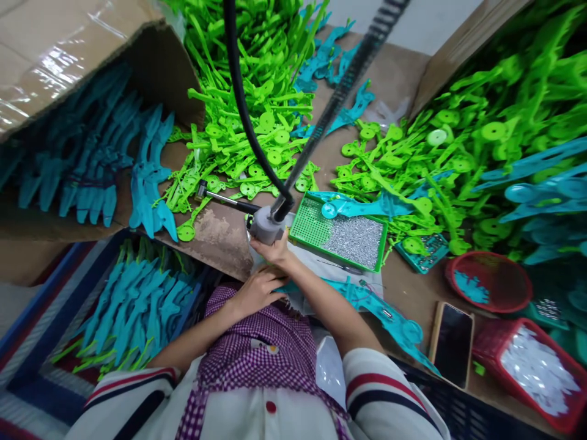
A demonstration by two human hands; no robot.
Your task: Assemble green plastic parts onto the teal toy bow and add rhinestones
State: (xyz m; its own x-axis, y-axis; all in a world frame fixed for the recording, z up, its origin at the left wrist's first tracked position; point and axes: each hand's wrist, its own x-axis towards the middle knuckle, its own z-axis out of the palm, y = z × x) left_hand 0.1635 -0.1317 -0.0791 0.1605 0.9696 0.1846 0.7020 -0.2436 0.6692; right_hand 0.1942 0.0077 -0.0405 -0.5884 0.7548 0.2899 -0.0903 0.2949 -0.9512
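Note:
Near the front edge of the bench, my right hand [274,249] is wrapped round the lower part of a grey hanging tool [267,225], which is joined to a black cable and a coiled hose. Just below it, my left hand [259,288] rests on the near end of a long teal plastic part [362,296]; its fingers are bent over the part and partly hide it. That teal part stretches to the right along the bench edge. Behind my right forearm lies a green tray [312,223] holding small silver pieces, with another teal part across its far rim.
Heaps of bright green parts [270,140] cover the back. A cardboard box [156,67] with teal parts stands left, above a blue crate [27,342]. A hammer [224,198] lies behind. At right are a phone [453,343], a red bowl [513,281] and a red basket [490,351].

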